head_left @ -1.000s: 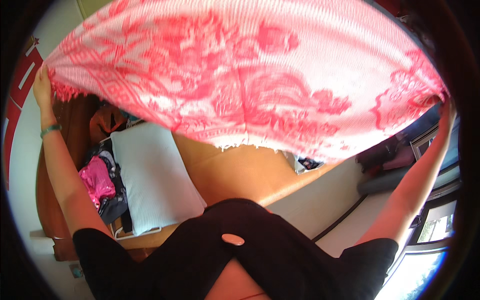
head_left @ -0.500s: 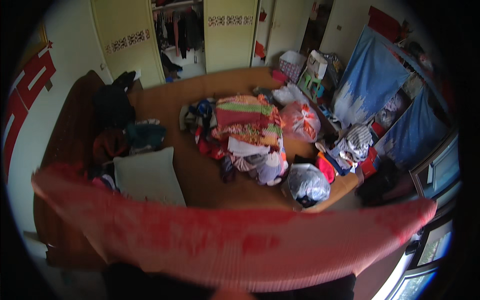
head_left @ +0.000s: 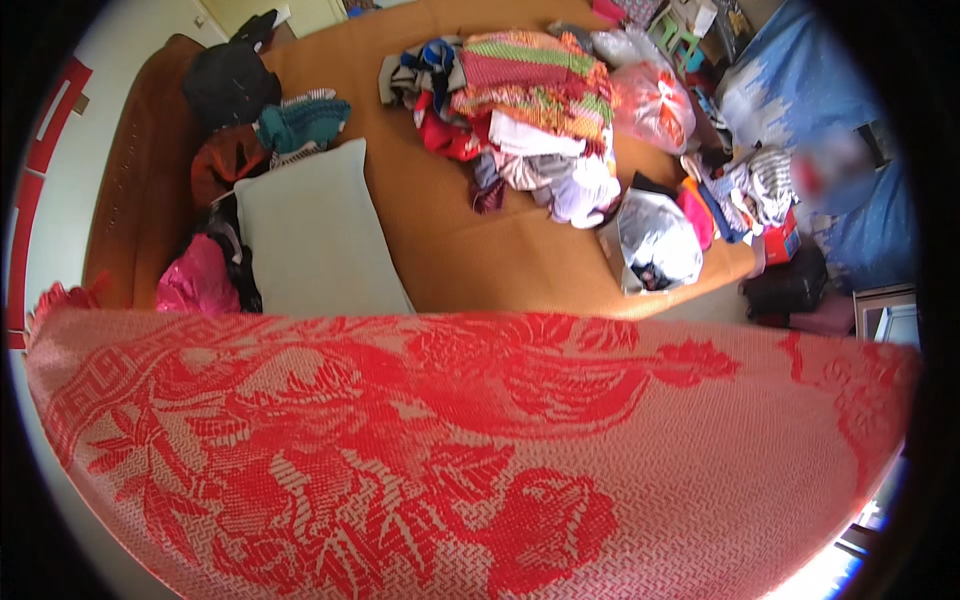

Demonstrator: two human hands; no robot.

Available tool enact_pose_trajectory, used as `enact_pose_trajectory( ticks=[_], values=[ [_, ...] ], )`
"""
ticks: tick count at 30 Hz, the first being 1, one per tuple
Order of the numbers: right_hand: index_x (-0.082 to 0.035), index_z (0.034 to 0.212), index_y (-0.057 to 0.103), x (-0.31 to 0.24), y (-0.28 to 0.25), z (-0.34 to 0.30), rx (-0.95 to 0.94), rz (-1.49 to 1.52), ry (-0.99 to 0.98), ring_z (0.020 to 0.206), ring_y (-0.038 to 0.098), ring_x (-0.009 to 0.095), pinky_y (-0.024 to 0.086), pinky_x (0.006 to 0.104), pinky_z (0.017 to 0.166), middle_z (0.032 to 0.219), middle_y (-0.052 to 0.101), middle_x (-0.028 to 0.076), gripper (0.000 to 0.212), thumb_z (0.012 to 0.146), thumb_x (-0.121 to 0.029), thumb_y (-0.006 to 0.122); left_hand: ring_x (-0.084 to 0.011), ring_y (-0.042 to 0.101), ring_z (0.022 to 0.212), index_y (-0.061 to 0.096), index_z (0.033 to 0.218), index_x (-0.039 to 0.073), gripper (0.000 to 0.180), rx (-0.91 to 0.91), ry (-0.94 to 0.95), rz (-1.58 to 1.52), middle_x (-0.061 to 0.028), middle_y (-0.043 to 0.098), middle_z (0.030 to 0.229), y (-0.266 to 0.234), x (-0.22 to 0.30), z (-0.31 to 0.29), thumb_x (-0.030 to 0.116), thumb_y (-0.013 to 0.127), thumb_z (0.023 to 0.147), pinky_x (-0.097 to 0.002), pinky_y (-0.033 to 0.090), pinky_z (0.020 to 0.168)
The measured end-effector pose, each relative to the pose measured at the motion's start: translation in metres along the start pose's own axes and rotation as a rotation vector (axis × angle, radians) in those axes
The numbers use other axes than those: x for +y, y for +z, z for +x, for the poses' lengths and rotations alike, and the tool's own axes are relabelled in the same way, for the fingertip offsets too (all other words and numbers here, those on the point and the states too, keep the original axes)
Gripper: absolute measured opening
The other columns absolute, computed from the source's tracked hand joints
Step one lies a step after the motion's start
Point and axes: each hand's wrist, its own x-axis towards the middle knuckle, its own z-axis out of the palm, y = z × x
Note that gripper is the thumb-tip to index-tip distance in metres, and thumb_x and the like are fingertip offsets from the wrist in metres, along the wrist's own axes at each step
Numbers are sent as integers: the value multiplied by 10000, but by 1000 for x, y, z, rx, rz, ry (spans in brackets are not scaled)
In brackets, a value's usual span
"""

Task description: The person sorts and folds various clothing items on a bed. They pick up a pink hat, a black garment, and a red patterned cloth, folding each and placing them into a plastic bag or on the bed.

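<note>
A wide red-and-pink woven cloth point(head_left: 400, 430) with a large flower and leaf pattern spreads across the whole lower part of the view. Its upper edge runs nearly straight from side to side. At the far left the corner is bunched into red folds, and the right end reaches the rim of the picture. Neither my left hand nor my right hand shows; the cloth covers the area where my forearms would be. Just beyond the cloth lie a pale pillow point(head_left: 310, 235) and a bright pink bundle point(head_left: 200, 278).
A brown-covered bed point(head_left: 430, 240) bears a heap of clothes under a striped knitted piece point(head_left: 540, 85). Plastic bags point(head_left: 655, 240) and folded clothes point(head_left: 765, 185) line its right side. A dark bag point(head_left: 230, 85) and a teal knit point(head_left: 305, 122) lie by the wooden headboard point(head_left: 135, 190).
The cloth has risen and opened out from a blurred, sagging band to a broad sheet with a clear pattern. My view has tilted down, so the bed's contents sit higher in the picture.
</note>
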Motion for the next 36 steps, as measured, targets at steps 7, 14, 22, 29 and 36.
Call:
enact_pose_trajectory(
  ticks=[7, 14, 22, 29, 36],
  values=[
    [-3, 1207, 486, -46, 46, 22, -247, 285, -1, 1019, 546, 202, 452, 316, 883, 1109, 581, 98, 441, 814, -181, 581, -160, 583, 757, 553, 1089, 45, 302, -141, 206, -255, -95, 618, 952, 68, 92, 76, 296, 506, 928, -285, 474, 637],
    [-18, 1128, 515, -126, 157, 47, -439, 354, -131, 932, 541, 183, 446, 306, 823, 1009, 586, 88, 364, 802, -162, 587, -138, 582, 712, 556, 1074, 51, 291, -197, 330, -539, -85, 625, 918, 143, 196, 169, 299, 508, 930, -270, 480, 581],
    [-83, 781, 691, -192, 257, 48, -356, -88, -223, 599, 569, 140, 464, 295, 589, 650, 633, 69, 130, 789, -149, 579, -114, 587, 707, 558, 1078, 44, 285, -558, 228, -1061, -82, 631, 916, 267, 232, 242, 285, 484, 946, -248, 497, 565],
    [-97, 738, 684, -202, 279, 55, -363, -132, -384, 601, 607, 157, 484, 302, 598, 657, 654, 83, 108, 771, -175, 617, -121, 577, 897, 546, 1091, 23, 240, -632, 239, -999, -57, 611, 982, 242, 237, 219, 197, 451, 956, -248, 461, 821],
    [-64, 768, 675, -198, 273, 39, -345, -54, -461, 641, 615, 183, 488, 314, 642, 694, 655, 109, 158, 783, -214, 630, -122, 570, 910, 549, 1054, 36, 194, -814, 248, -908, -45, 604, 955, 233, 238, 219, 169, 453, 949, -256, 458, 820]
  ],
)
